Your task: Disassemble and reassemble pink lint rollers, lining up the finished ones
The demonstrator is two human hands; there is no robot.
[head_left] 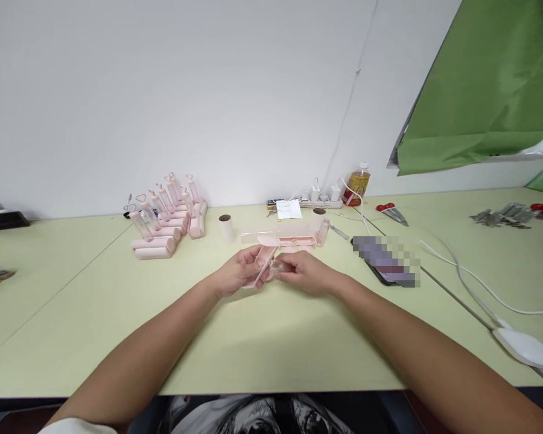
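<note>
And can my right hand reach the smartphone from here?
Probably yes: nothing visible stands between your right hand and the smartphone to its right, though that hand seems busy with a clear piece.

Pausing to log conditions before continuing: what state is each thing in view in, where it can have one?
Left hand: closed around pink piece
Pink piece: held, tilted
Right hand: fingers bent at a clear part; grip unclear
Left white roll: standing, top open
Drink bottle: standing, cap on
Power strip: adapters plugged in
Phone: lying flat; screen masked, on or off unclear
</note>
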